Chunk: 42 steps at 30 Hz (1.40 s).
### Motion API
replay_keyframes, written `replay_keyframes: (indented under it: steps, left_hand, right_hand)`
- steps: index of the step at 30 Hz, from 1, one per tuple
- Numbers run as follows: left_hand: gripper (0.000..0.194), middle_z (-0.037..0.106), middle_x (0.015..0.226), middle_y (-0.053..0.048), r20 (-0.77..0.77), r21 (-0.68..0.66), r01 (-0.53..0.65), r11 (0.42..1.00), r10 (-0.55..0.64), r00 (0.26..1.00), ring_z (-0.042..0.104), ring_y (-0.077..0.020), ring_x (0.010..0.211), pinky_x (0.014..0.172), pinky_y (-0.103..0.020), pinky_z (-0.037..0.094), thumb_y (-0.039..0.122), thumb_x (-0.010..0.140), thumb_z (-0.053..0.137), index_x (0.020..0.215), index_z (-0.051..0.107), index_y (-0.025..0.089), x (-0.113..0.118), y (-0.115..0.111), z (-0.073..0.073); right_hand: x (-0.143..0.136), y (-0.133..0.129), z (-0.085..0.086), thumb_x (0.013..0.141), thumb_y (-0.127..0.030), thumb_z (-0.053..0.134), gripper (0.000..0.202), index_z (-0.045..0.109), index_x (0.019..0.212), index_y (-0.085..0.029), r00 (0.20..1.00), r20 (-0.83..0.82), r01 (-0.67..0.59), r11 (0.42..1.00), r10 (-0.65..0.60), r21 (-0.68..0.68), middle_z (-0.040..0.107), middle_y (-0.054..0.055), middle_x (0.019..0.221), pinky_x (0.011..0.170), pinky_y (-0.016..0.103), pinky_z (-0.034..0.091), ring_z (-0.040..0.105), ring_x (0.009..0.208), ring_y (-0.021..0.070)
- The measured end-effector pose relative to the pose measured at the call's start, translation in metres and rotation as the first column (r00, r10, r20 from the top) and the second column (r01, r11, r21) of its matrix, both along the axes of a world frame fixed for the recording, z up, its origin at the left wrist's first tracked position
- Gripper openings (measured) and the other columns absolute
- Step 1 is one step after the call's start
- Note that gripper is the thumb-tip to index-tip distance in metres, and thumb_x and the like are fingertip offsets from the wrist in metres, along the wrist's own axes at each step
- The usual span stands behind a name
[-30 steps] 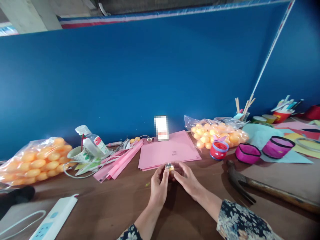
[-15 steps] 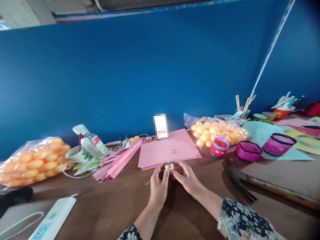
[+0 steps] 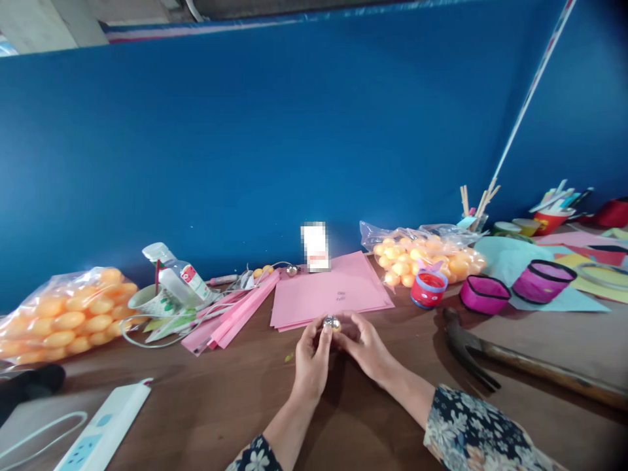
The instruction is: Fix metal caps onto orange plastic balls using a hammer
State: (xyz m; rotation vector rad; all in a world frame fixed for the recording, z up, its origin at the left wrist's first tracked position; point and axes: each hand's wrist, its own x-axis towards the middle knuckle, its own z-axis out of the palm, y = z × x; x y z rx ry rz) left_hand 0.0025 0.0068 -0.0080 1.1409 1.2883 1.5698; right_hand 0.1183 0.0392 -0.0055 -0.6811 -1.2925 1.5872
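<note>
A small shiny silver ball (image 3: 332, 322), with a yellowish patch on its lower side, is held up between my two hands in front of the pink paper sheets (image 3: 333, 291). My left hand (image 3: 313, 360) pinches it with the thumb on its near side. My right hand (image 3: 367, 347) has its fingers curled round the ball's right side. Its fingertips are partly hidden. Behind, a second silver ball (image 3: 292, 270) lies at the sheets' back left corner.
Bags of orange balls (image 3: 73, 320) stand left and right. A hammer (image 3: 530, 363) lies at right, near purple fabric rings (image 3: 485, 294) and a red cup (image 3: 428, 289). At left are a bottle (image 3: 184, 281), pink strips (image 3: 245, 311) and a power strip (image 3: 105, 425).
Both hands stay almost in place round the silver ball. The right thumb has drawn slightly back toward the right, and the view has shifted a little.
</note>
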Motion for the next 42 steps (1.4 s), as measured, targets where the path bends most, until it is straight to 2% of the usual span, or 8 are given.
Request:
replay_keyframes:
  steps: [3,7,13,19,25,33,37,42]
  left_hand:
    - [0.041,0.063,0.108,-0.01,-0.007,-0.006,-0.003,1.0,0.003,1.0,0.058,-0.0211,0.1,0.09,-0.034,0.043,0.032,0.074,0.06,0.112,0.055,0.016,0.0004,0.0006,0.0002]
    - [0.045,0.065,0.103,-0.01,0.059,-0.028,-0.019,0.999,0.02,0.998,0.06,-0.0202,0.095,0.086,-0.033,0.045,0.031,0.071,0.063,0.113,0.053,0.016,0.0022,0.0,0.0038]
    - [0.034,0.066,0.096,-0.008,0.057,-0.005,-0.031,1.0,0.031,0.998,0.062,-0.0194,0.088,0.081,-0.032,0.048,0.033,0.073,0.061,0.102,0.058,0.016,0.0037,-0.002,0.0068]
    - [0.034,0.065,0.099,-0.009,0.046,-0.024,-0.027,0.999,0.028,0.999,0.061,-0.02,0.091,0.081,-0.033,0.048,0.035,0.075,0.057,0.104,0.057,0.017,0.0013,-0.0012,0.0037]
    - [0.033,0.065,0.1,-0.008,0.019,-0.018,-0.025,1.0,0.026,0.999,0.061,-0.0198,0.092,0.082,-0.032,0.047,0.036,0.075,0.057,0.103,0.059,0.018,0.0004,-0.0015,0.0036]
    - [0.034,0.064,0.109,-0.007,-0.023,-0.025,-0.055,0.998,0.055,0.998,0.056,-0.0207,0.104,0.092,-0.032,0.041,0.036,0.076,0.056,0.105,0.061,0.018,-0.0003,-0.0005,0.0032]
    - [0.035,0.062,0.113,-0.007,-0.005,-0.033,-0.061,0.998,0.061,0.998,0.054,-0.0209,0.109,0.096,-0.033,0.037,0.037,0.076,0.056,0.104,0.063,0.019,-0.0007,-0.0003,0.0022]
    - [0.035,0.063,0.113,-0.007,-0.005,-0.026,-0.044,0.999,0.044,0.999,0.053,-0.022,0.11,0.098,-0.036,0.035,0.037,0.076,0.055,0.106,0.063,0.019,-0.001,-0.0007,0.004]
  right_hand:
    - [-0.0001,-0.0006,0.0007,0.066,-0.032,0.071,0.036,0.053,0.095,-0.021,0.999,0.018,0.032,0.999,-0.032,0.017,0.063,0.005,0.101,0.07,0.029,0.051,0.063,0.079,0.0175]
    - [0.001,-0.0007,0.0,0.068,-0.033,0.07,0.034,0.052,0.095,-0.021,0.997,0.054,0.05,0.998,-0.053,0.048,0.065,0.004,0.094,0.07,0.029,0.051,0.063,0.078,0.0174]
    - [0.0012,-0.0011,-0.0009,0.071,-0.029,0.067,0.033,0.05,0.098,-0.022,0.994,0.09,0.056,0.995,-0.064,0.083,0.064,0.004,0.094,0.072,0.03,0.052,0.064,0.08,0.0182]
    - [0.0022,-0.0029,0.0022,0.075,-0.024,0.059,0.03,0.051,0.105,-0.022,0.992,0.112,0.04,0.996,-0.049,0.08,0.062,0.006,0.104,0.078,0.034,0.051,0.063,0.088,0.0201]
    - [0.0019,-0.0023,0.0009,0.076,-0.023,0.058,0.028,0.051,0.103,-0.022,0.995,0.092,0.02,0.997,-0.027,0.076,0.062,0.006,0.104,0.076,0.033,0.051,0.063,0.089,0.0201]
    - [0.0001,-0.002,0.0001,0.075,-0.029,0.061,0.027,0.05,0.099,-0.022,0.995,0.1,0.023,0.997,-0.029,0.067,0.064,0.003,0.093,0.07,0.028,0.051,0.063,0.076,0.0157]
    - [-0.0007,-0.0025,0.0022,0.073,-0.029,0.064,0.028,0.05,0.096,-0.021,0.994,0.098,0.039,0.997,-0.046,0.072,0.062,0.004,0.097,0.068,0.026,0.051,0.062,0.072,0.0131]
    - [-0.0006,-0.0019,0.0012,0.071,-0.029,0.066,0.039,0.052,0.106,-0.022,0.988,0.132,0.073,0.994,-0.083,0.076,0.06,0.007,0.108,0.072,0.029,0.052,0.063,0.084,0.0178]
